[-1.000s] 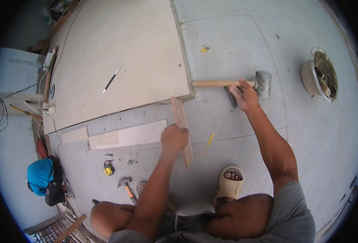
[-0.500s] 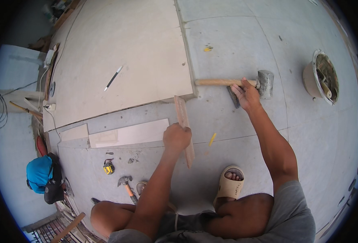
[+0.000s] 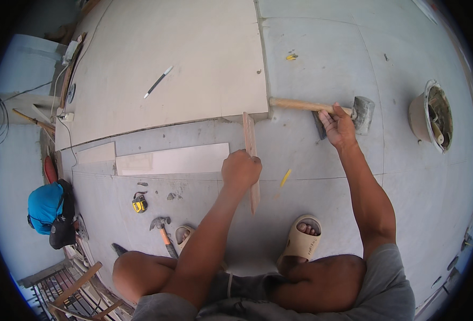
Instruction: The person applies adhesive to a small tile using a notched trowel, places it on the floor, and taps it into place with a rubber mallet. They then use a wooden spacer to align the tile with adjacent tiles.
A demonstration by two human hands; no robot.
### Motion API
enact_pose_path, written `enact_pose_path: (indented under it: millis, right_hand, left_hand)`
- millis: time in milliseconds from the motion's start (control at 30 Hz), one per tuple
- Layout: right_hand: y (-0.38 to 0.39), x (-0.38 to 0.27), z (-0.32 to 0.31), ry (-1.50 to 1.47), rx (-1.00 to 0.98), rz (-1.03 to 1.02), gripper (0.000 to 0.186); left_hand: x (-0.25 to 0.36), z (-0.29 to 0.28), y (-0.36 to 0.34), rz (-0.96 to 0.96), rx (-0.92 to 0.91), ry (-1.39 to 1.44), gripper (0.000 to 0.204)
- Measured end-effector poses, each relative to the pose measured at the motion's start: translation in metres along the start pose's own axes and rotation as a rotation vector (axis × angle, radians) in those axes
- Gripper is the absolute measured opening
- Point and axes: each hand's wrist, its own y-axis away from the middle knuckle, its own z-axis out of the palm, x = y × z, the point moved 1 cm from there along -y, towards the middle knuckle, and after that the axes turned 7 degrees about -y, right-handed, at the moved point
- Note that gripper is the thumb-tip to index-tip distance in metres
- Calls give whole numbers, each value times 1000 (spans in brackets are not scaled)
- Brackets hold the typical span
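Observation:
I squat on a grey tiled floor. My left hand (image 3: 241, 170) grips a narrow wooden strip (image 3: 250, 138) that lies on the floor with its far end against the near edge of a large pale tile (image 3: 172, 80). My right hand (image 3: 337, 128) holds a rubber mallet (image 3: 362, 113) near its head, the head resting on the floor. The mallet's wooden handle (image 3: 298, 105) points left and touches the big tile's corner.
A long pale tile offcut (image 3: 172, 159) lies left of the strip. A yellow tape measure (image 3: 139, 203), a claw hammer (image 3: 161, 229), a pencil (image 3: 158, 82) on the big tile, small yellow spacers (image 3: 285, 177) and a bucket with tools (image 3: 433, 116) are around. A blue bag (image 3: 45, 206) sits at left.
My right hand and the mallet shifted slightly; the left hand stays on the wooden strip. The view has tilted a little.

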Motion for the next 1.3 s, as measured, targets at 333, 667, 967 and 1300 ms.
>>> enact_pose_path:
  millis: [333, 667, 967, 1300]
  right_hand:
    - [7, -12, 0, 14, -2, -41, 27]
    - [12, -3, 8, 47, -16, -33, 34]
    - [12, -1, -6, 52, 4, -21, 28]
    - [46, -80, -49, 615, -57, 169, 17]
  left_hand:
    - [2, -5, 2, -19, -55, 42, 31]
    - [4, -7, 3, 6, -57, 50, 35]
    - [5, -12, 5, 2, -113, 90, 34]
    - [4, -16, 6, -25, -156, 143, 32]
